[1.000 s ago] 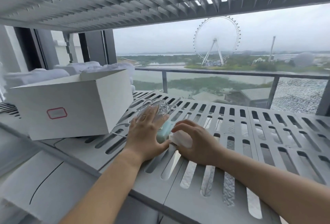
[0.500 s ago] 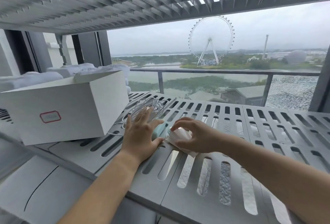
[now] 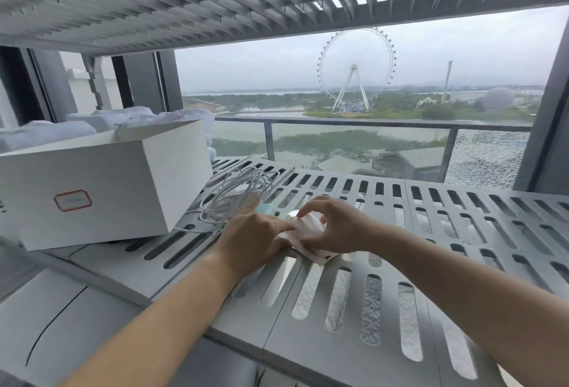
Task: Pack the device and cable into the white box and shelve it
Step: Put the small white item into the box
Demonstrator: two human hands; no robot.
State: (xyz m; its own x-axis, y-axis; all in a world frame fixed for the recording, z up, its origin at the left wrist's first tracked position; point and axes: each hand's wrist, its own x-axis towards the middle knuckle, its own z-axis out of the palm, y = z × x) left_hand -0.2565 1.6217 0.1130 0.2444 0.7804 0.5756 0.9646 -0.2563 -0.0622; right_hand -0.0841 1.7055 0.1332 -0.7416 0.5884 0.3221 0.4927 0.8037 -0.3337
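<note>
A white box (image 3: 101, 192) with a red-outlined label stands on the slotted grey shelf (image 3: 400, 278) at the left. Beside its right side lies a coiled white cable (image 3: 237, 192). A pale mint device (image 3: 264, 210) rests just in front of the coil, mostly hidden by my hands. My left hand (image 3: 252, 238) lies on the device's near end, its index finger touching a white paper wrapper (image 3: 308, 234). My right hand (image 3: 332, 226) pinches that wrapper from above, right of the device.
White folded cloths (image 3: 101, 120) are stacked behind the box. Another slatted shelf (image 3: 184, 1) hangs close overhead. A glass balcony railing (image 3: 369, 124) stands beyond the shelf. A grey post (image 3: 551, 124) bounds the right side.
My left hand slid back off the cable coil toward the wrapper. My right hand lifted its fingers and now pinches the wrapper, which has unfolded further.
</note>
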